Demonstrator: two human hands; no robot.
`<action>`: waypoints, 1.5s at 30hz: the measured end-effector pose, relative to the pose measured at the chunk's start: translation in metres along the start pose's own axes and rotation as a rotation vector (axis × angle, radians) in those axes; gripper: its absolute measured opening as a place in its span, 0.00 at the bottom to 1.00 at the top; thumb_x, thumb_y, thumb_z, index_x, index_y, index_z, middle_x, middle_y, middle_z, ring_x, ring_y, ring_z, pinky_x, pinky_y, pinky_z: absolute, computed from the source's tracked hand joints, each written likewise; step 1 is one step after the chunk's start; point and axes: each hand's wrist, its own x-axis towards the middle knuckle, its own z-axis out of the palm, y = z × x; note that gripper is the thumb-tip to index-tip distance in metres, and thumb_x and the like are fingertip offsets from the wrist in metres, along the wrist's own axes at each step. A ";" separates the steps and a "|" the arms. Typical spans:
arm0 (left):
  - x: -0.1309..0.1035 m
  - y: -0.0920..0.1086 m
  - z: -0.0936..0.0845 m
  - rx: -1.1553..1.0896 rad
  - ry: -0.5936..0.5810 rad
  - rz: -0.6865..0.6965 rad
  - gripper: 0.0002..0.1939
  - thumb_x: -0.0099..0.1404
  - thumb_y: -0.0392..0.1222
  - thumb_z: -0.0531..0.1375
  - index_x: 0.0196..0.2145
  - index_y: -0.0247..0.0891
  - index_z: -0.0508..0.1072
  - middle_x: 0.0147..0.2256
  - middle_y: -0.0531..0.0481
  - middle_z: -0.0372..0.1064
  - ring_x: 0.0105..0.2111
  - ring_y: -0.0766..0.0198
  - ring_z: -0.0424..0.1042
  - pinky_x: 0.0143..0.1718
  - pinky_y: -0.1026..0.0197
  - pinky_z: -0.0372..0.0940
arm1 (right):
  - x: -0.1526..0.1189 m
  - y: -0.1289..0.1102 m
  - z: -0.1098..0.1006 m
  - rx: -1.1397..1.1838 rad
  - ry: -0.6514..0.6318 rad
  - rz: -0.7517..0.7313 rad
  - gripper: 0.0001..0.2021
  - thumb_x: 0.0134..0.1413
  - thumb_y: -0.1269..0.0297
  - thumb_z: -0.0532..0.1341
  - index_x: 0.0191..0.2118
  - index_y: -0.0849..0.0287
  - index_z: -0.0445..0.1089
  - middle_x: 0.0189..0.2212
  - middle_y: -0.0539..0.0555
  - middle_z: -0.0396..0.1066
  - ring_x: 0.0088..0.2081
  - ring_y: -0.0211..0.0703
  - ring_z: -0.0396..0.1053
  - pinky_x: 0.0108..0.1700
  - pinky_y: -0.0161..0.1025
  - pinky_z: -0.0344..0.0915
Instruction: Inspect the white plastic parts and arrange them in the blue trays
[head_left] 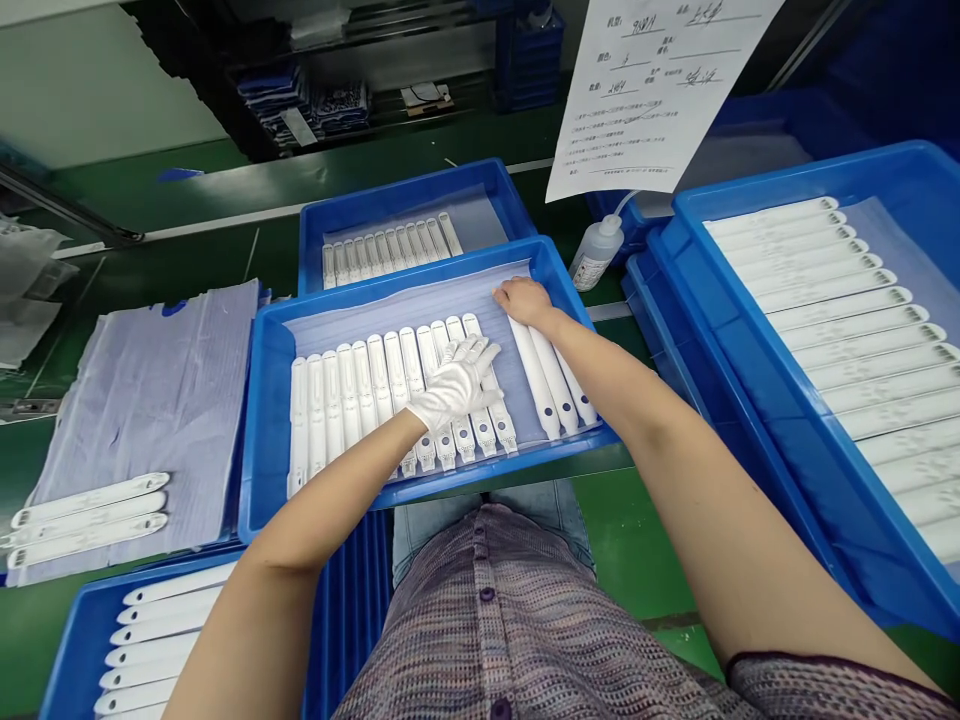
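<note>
My left hand (457,385), in a white glove, lies palm down with fingers spread over a row of long white plastic strips (375,375) in the middle blue tray (266,400). These strips have slotted faces and notched lower ends. My bare right hand (525,300) is at the tray's right side, its fingers bent over the upper ends of a few smooth white plastic strips (534,380), each with a round hole near the bottom. The fingers hide those upper ends.
Another blue tray (306,240) of strips stands behind. At right are a large strip-filled tray (686,215), a squeeze bottle (598,252) and a hanging paper form (622,130). Three strips (90,515) rest on lined sheets (161,400) at left, above a lower-left tray (64,660).
</note>
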 end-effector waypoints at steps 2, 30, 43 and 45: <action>0.011 0.013 0.001 -0.380 0.201 -0.044 0.41 0.68 0.49 0.63 0.72 0.31 0.57 0.73 0.32 0.49 0.76 0.42 0.43 0.76 0.41 0.40 | -0.003 -0.011 -0.015 0.007 0.024 -0.012 0.26 0.77 0.57 0.44 0.50 0.69 0.75 0.52 0.70 0.74 0.54 0.59 0.70 0.53 0.46 0.63; -0.084 0.036 -0.147 -0.922 0.891 0.182 0.17 0.65 0.50 0.70 0.48 0.39 0.83 0.50 0.44 0.80 0.50 0.51 0.79 0.52 0.53 0.73 | -0.127 -0.076 0.038 0.915 -0.414 -0.507 0.26 0.65 0.43 0.62 0.52 0.63 0.76 0.48 0.65 0.80 0.50 0.58 0.78 0.53 0.54 0.75; -0.093 0.037 -0.139 -0.935 0.889 0.046 0.41 0.76 0.69 0.43 0.25 0.38 0.81 0.28 0.43 0.78 0.32 0.55 0.77 0.39 0.53 0.68 | -0.113 -0.062 0.038 0.633 0.138 -0.615 0.16 0.69 0.54 0.57 0.46 0.58 0.78 0.45 0.63 0.78 0.46 0.58 0.80 0.47 0.49 0.77; -0.093 0.037 -0.141 -1.036 0.859 -0.010 0.41 0.75 0.70 0.45 0.24 0.38 0.80 0.27 0.44 0.77 0.31 0.56 0.76 0.39 0.54 0.69 | -0.115 -0.060 0.036 0.627 0.086 -0.592 0.17 0.69 0.52 0.57 0.45 0.59 0.78 0.44 0.63 0.79 0.45 0.59 0.80 0.46 0.50 0.77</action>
